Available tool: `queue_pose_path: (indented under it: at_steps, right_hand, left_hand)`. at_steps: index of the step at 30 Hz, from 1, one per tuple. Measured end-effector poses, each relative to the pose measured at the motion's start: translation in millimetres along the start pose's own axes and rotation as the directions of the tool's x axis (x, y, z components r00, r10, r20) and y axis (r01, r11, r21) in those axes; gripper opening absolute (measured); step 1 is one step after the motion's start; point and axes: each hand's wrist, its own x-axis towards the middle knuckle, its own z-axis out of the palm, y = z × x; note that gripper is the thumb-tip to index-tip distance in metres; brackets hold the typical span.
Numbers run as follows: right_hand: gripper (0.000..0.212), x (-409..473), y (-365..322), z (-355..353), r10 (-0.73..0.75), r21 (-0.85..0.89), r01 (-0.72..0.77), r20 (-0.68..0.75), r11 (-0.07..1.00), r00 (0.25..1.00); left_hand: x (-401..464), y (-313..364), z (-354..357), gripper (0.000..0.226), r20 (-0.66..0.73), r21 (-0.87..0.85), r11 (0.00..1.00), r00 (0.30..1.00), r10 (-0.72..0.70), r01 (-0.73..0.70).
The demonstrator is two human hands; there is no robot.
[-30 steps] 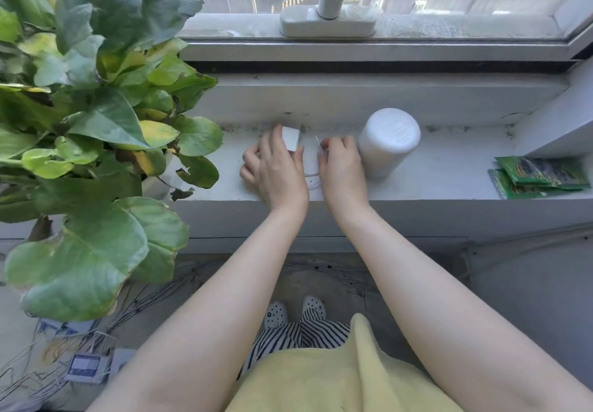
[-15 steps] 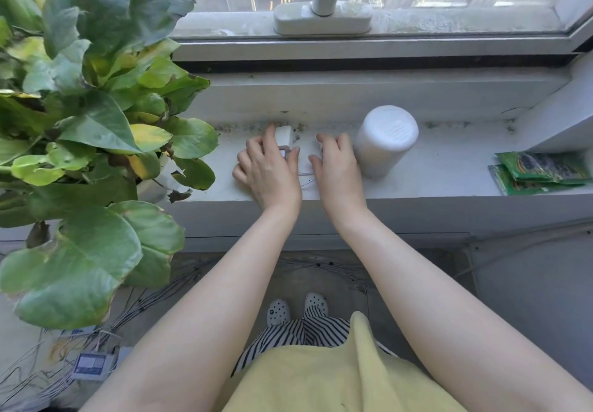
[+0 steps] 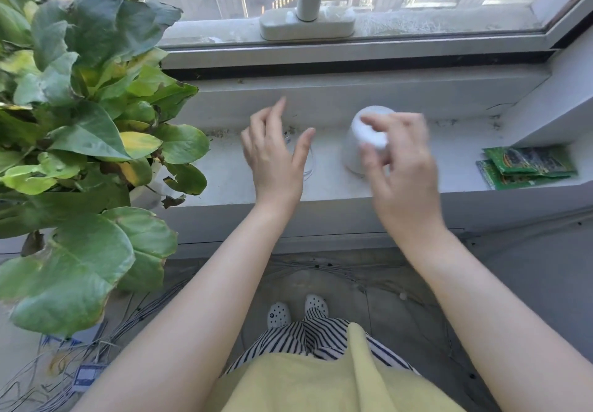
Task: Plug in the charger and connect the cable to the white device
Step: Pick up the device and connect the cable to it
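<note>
The white device [image 3: 359,147], a squat cylinder, stands on the windowsill [image 3: 449,167] right of centre. My right hand [image 3: 401,174] is blurred and wraps it, fingers over its top and thumb across its front. My left hand [image 3: 276,158] hovers over the sill to the left, fingers spread, holding nothing. A thin white cable [image 3: 309,167] loops on the sill beside its thumb. The charger is hidden behind my left hand.
A large leafy potted plant [image 3: 80,122] crowds the left end of the sill. Green packets [image 3: 526,166] lie at the right end. The window handle [image 3: 324,4] sits above. Loose wires [image 3: 64,366] lie on the floor at lower left.
Both hands left the charger and cable. My right hand moved right onto the white device, and my left hand lifted and spread its fingers.
</note>
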Motion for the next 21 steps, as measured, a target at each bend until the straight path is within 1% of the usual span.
queue_pose_path:
  at_steps: [2,3,6,9,12,14,17,21]
  right_hand:
    - [0.033,7,26,-22,0.044,-0.002,-0.044,-0.041,0.999,0.998]
    - [0.037,10,40,-29,0.076,0.006,-0.076,-0.02,0.997,0.997]
    - [0.059,17,73,-37,0.172,0.059,-0.183,0.155,0.981,0.973]
    - [0.076,21,91,-35,0.21,0.099,-0.254,0.328,0.962,0.921]
    - [0.083,23,100,-28,0.175,0.119,-0.246,0.422,0.962,0.89]
    - [0.085,23,103,-22,0.152,0.134,-0.235,0.449,0.963,0.88]
    - [0.086,24,105,-14,0.146,0.152,-0.24,0.463,0.959,0.874]
    - [0.079,26,106,-9,0.144,0.173,-0.24,0.436,0.955,0.888]
  left_hand:
    - [7,12,-2,0.061,0.113,-0.123,0.987,0.986,0.12,-0.106]
    - [10,18,-2,0.062,0.181,-0.178,0.975,0.97,0.165,-0.133]
    - [15,29,6,0.069,0.358,-0.28,0.948,0.9,0.247,-0.149]
    - [16,31,15,0.072,0.464,-0.297,0.945,0.845,0.267,-0.135]
    - [14,30,23,0.078,0.509,-0.281,0.948,0.814,0.28,-0.15]
    - [13,28,27,0.084,0.52,-0.269,0.953,0.812,0.265,-0.138]
    - [12,26,30,0.088,0.517,-0.268,0.958,0.823,0.236,-0.106]
    - [11,22,30,0.08,0.497,-0.253,0.961,0.837,0.227,-0.11]
